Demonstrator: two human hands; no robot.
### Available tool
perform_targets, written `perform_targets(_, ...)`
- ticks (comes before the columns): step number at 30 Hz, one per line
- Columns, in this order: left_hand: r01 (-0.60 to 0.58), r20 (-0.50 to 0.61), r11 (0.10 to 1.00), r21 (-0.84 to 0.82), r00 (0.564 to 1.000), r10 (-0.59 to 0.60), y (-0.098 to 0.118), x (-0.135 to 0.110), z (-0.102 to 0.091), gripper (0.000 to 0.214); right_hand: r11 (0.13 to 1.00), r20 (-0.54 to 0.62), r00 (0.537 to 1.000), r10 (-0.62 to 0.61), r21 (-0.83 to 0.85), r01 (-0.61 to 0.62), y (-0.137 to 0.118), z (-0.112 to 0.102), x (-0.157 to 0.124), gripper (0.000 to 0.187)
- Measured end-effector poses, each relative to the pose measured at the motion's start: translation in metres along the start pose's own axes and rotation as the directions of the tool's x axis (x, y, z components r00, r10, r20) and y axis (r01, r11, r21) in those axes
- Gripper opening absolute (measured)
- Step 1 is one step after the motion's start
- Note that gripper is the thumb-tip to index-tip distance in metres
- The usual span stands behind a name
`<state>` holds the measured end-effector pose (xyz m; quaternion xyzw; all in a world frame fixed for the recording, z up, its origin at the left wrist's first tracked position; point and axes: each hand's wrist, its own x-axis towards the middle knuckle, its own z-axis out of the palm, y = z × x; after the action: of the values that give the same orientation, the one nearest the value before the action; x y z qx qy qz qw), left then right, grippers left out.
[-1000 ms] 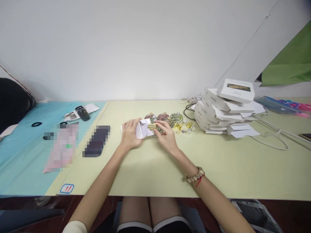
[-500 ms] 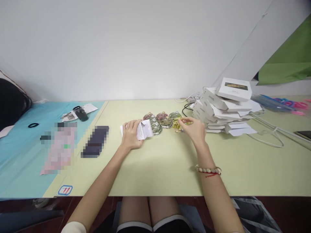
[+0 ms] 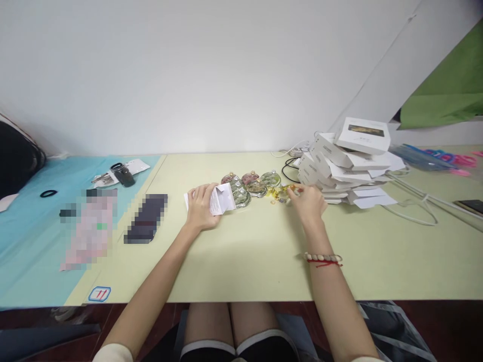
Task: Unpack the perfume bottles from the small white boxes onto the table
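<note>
My left hand (image 3: 202, 206) is wrapped round a small white paper box (image 3: 225, 199), its open end facing right. Beside the box lie several round, clear-rimmed trinkets with green and red patterns, among them a green one (image 3: 241, 195) and a red one (image 3: 250, 178). To their right is a little pile of shiny gold-coloured pieces (image 3: 277, 192). My right hand (image 3: 308, 202) is over the right side of this pile, thumb and fingertips pinched together. What is between those fingertips is too small to make out.
A leaning stack of white boxes (image 3: 339, 168) stands to the right, with white cables (image 3: 411, 213) near it. A dark blurred-out item (image 3: 146, 218) and a jar (image 3: 124, 175) are on the left. A blue cloth (image 3: 22, 241) covers the left side of the yellow table (image 3: 241, 266).
My right hand has shifted a little to the right over the gold-coloured pieces, uncovering more of the pile. My left hand keeps its hold on the box.
</note>
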<state>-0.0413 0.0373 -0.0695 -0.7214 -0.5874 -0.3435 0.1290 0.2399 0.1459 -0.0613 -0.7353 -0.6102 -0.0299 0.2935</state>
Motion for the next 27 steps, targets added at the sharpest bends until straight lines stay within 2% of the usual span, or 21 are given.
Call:
perform_targets(8,-0.03,0.013,1.0,0.001,0.999,0.03,0.001,-0.001,-0.001,0.066,0.999,0.062,0.998,0.024,-0.046,-0.021,0.0,0.015,-0.002,0.035)
perform_targets(10,-0.034,0.02,0.999,-0.002,0.999,0.034,0.001,-0.001,-0.001,0.066,0.999,0.047,0.999,0.026,-0.031,-0.024,0.0,0.015,-0.001,0.037)
perform_targets(12,-0.034,0.019,0.999,-0.007,0.999,0.034,0.002,-0.001,-0.001,0.067,1.0,-0.019,1.0,-0.011,0.029,0.012,-0.006,0.011,-0.003,0.04)
perform_targets(13,-0.035,0.014,0.999,-0.01,0.999,0.035,0.002,-0.001,-0.001,0.068,0.994,-0.07,0.996,-0.055,0.089,0.061,-0.011,0.008,-0.006,0.042)
perform_targets(15,-0.05,0.01,0.999,-0.017,0.999,0.05,0.003,-0.002,0.0,0.068,0.938,-0.163,0.966,-0.2,0.254,0.237,-0.029,0.001,-0.018,0.04)
perform_targets(17,-0.078,0.019,0.997,-0.021,0.997,0.078,0.004,-0.003,0.001,0.069,0.791,-0.182,0.899,-0.4,0.427,0.438,-0.05,-0.004,-0.036,0.034)
perform_targets(19,-0.104,0.038,0.994,-0.022,0.994,0.105,0.005,-0.004,0.003,0.068,0.646,-0.126,0.812,-0.57,0.541,0.538,-0.07,-0.005,-0.057,0.029)
perform_targets(21,-0.116,0.045,0.993,-0.021,0.992,0.117,0.005,-0.005,0.004,0.067,0.601,-0.061,0.762,-0.645,0.575,0.555,-0.082,-0.003,-0.075,0.026)
perform_targets(24,-0.108,0.022,0.994,-0.018,0.994,0.108,0.006,-0.006,0.006,0.063,0.658,0.027,0.771,-0.637,0.54,0.525,-0.088,0.004,-0.089,0.023)
perform_targets(27,-0.138,0.018,0.99,-0.026,0.99,0.138,0.006,-0.006,0.006,0.063,0.693,0.14,0.77,-0.623,0.556,0.459,-0.086,0.007,-0.09,0.023)
